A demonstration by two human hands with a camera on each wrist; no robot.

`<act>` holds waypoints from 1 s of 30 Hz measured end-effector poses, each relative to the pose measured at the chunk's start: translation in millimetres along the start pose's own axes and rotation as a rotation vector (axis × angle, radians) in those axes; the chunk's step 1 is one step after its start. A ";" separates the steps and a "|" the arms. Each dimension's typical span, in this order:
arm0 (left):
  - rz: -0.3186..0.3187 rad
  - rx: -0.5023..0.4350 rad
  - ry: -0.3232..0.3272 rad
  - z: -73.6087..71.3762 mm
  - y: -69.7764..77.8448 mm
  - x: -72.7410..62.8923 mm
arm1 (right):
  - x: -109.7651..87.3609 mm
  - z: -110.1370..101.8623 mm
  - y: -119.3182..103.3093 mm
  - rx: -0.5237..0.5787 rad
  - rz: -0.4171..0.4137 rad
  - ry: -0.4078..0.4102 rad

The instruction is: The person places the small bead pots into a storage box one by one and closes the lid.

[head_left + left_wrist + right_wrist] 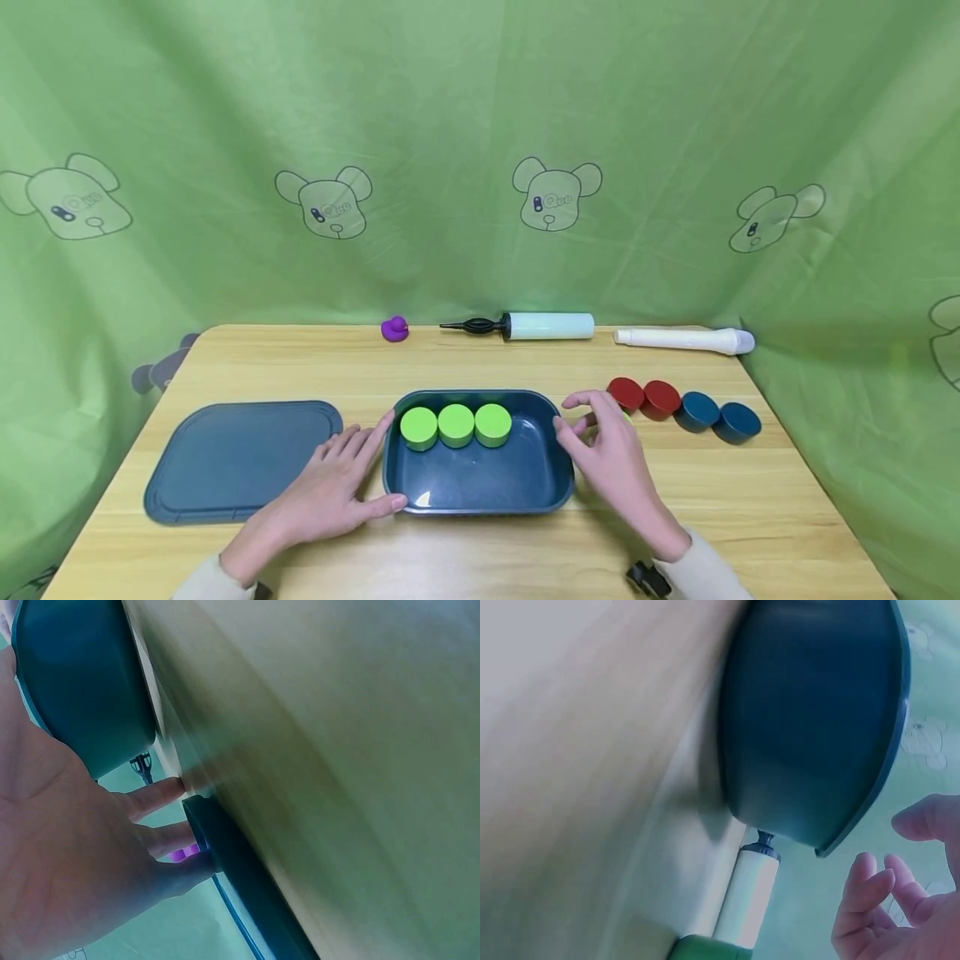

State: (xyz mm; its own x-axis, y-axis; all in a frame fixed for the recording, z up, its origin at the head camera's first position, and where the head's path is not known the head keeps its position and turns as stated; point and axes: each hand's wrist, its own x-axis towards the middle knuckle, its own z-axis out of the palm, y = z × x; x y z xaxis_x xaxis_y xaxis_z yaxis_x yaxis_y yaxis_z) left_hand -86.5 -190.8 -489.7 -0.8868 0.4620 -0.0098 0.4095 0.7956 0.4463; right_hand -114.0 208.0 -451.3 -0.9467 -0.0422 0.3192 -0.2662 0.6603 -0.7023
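A dark blue rectangular box (465,483) stands on the table with three lime-green round blocks (456,426) in a row along its far side. My left hand (330,496) lies spread at the box's left end, index finger and thumb touching the rim. Its other fingertips reach the flat blue lid (240,454), also visible as a lid edge (244,881) in the left wrist view. My right hand (611,446) hovers at the box's right rim, fingers loosely bent and holding nothing. Behind it, another green block (705,949) is mostly hidden in the head view.
Right of the box, two red round blocks (662,400) and two blue round blocks (697,412) form a slanted row. Along the table's back edge lie a purple rubber duck (394,329), a hand pump (547,326) and a white microphone-like stick (678,339). Green cloth (480,100) hangs behind.
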 end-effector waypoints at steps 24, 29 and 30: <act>-0.001 -0.004 0.007 -1.7 3.0 -1.5 | -11.8 -44.9 50.7 -0.156 0.201 0.004; -0.011 -0.006 0.002 -1.7 2.4 -0.9 | -11.6 -47.3 61.0 -0.168 0.226 -0.084; -0.014 -0.008 -0.001 -1.3 2.3 -0.5 | -11.2 -47.4 62.6 -0.163 0.229 -0.095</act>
State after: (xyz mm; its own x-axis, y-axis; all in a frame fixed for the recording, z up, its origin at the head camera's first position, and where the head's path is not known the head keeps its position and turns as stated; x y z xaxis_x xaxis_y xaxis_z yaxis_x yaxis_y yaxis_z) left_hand -85.4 -189.8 -487.5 -0.8924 0.4509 -0.0170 0.3951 0.7990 0.4533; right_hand -111.5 285.4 -468.7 -0.9936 0.0571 0.0978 -0.0181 0.7720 -0.6354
